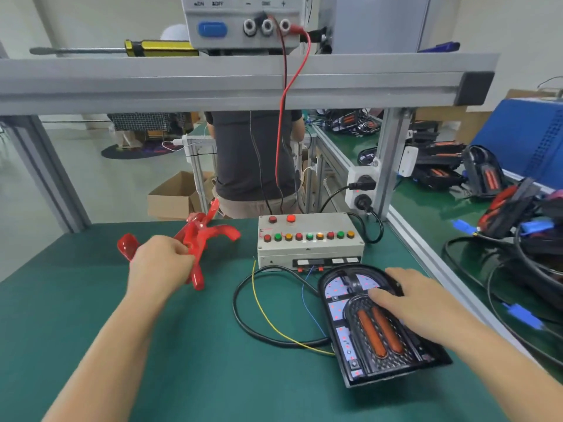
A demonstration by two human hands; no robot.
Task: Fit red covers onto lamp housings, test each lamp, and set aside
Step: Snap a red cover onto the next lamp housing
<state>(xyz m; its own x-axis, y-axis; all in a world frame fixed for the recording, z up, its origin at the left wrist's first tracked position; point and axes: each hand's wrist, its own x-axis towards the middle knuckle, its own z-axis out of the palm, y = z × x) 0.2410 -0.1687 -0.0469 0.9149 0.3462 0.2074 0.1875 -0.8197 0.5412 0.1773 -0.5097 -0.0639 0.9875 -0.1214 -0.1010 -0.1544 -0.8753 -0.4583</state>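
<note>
A yellow-handled screwdriver (128, 49) lies on the upper shelf (231, 82). An open cardboard box (175, 194) sits on the floor beyond the counter (195, 345).

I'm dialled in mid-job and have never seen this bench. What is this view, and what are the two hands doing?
There is one picture, from a camera worn on the worker's head, looking down at a green bench. No robot: two bare hands. The left hand grips a pile of red covers. The right hand rests flat on a black lamp housing, which has no cover on it. Behind it sits a grey test box with coloured buttons, and wires lie on the bench between the two. More housings lie at right.
</note>
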